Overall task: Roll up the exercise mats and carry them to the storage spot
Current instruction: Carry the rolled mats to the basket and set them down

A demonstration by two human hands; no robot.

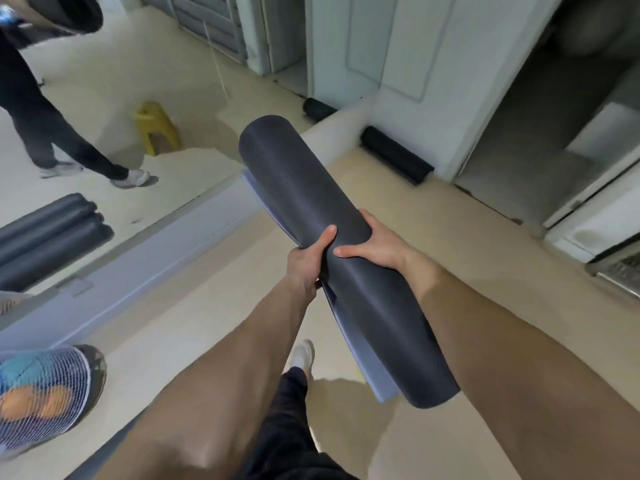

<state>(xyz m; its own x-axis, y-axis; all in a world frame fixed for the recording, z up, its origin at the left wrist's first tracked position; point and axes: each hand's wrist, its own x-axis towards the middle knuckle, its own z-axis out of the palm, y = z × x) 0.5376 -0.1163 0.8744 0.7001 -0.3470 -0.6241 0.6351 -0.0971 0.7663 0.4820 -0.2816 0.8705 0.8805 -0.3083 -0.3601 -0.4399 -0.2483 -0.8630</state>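
Both hands are on the dark rolled mat [311, 188], held up in the air above the floor [433, 244] and angled away from the person. The left hand [306, 265] grips its side, thumb on top. The right hand [377, 244] wraps over from the other side. Stacked rolls [48, 233] lie on the floor at left, and another roll [394, 157] sits against the door frame. A yellow stool [156, 128] stands beyond.

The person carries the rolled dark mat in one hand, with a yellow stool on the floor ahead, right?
No: the head view shows both the left hand and right hand gripping the rolled dark mat. The yellow stool does stand on the floor ahead.
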